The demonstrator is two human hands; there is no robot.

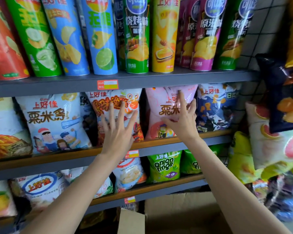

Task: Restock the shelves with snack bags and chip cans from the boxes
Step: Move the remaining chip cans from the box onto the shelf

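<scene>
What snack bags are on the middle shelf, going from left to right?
Orange bag → white cartoon bag → white crab bag under the left hand → pink bag under the right hand → blue bag.

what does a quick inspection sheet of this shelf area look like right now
surface: grey shelf, three stocked tiers in view
job's things: chip cans upright on top tier; pink snack bag and crab-print bag on middle tier; open cardboard box below
clutter: bags hanging on wire grid at right
grippers: left hand flat on crab-print bag; right hand, fingers spread on pink bag
cables: nothing seen
surroundings: price tag on shelf edge
</scene>
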